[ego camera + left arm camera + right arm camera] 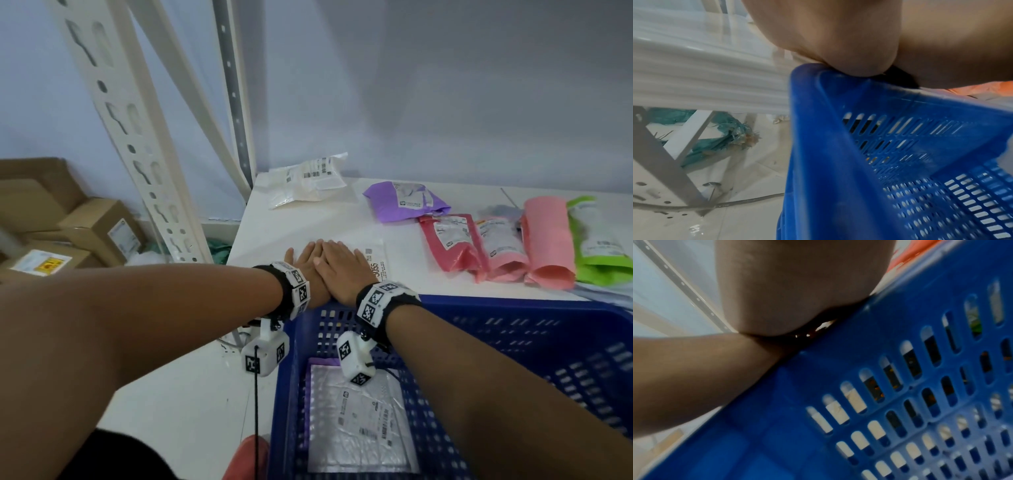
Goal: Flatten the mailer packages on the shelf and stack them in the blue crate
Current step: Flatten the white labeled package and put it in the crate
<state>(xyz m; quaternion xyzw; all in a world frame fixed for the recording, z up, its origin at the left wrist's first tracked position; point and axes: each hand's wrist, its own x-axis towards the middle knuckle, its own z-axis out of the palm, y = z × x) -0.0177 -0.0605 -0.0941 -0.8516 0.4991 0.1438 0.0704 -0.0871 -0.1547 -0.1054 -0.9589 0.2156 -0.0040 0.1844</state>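
A white mailer point(375, 262) lies flat on the white shelf point(274, 226) near its front edge. My right hand point(342, 263) lies over my left hand point(305, 263), both with straight fingers pressing down on that mailer. The blue crate point(513, 329) stands just below the shelf edge, under my wrists, with a flattened silver mailer point(359, 418) over a purple one inside. Both wrist views show only the heels of my palms against the blue crate's rim point(838, 100) point(859, 331); the fingers are hidden there.
More mailers lie on the shelf: a white one point(308, 180) at the back, a purple one point(407, 200), a red one point(448, 241), pink ones point(548, 240) and a green one point(596, 240) to the right. A white shelf upright point(137, 137) and cardboard boxes point(68, 219) stand left.
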